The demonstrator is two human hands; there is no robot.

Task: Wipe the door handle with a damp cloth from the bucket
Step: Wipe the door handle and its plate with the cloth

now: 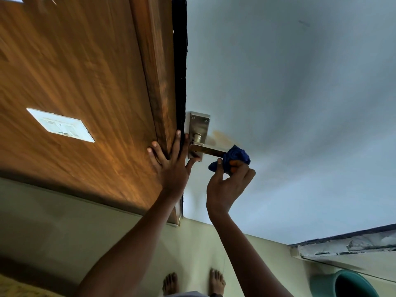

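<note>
A: From the head camera, where's the cloth (pixel 232 158) sitting?

B: Bunched blue, wrapped over the free end of the door handle (pixel 211 150), a little right of centre. The lever runs out toward three o'clock from its metal backplate (pixel 199 125) on the pale door (pixel 300 103).

A: How would you expect the cloth to handle?

B: Soft and light, I'd judge, and floppy; a loose tail hangs at its seven o'clock. Damp, it should cling to the metal rather than skid. Best held as a wad pinched round the bar, which is how it looks. The lever is stiff and smooth, and may turn downward under pressure, so pressing along the bar seems wiser than bearing down on it.

A: And the right hand (pixel 229 185)?

B: Comes up from six o'clock, wrist bent back, fingers closed round the cloth with the thumb on the near side.

A: The left hand (pixel 171 163)?

B: Spread wide and flat, holding nothing. Its fingers lie against the wooden frame (pixel 158 82) at the handle's nine o'clock, thumb reaching to the backplate's lower corner, seemingly as a brace.

A: The bucket (pixel 351 284)?

B: Green, at five o'clock on the floor, well apart.
</note>
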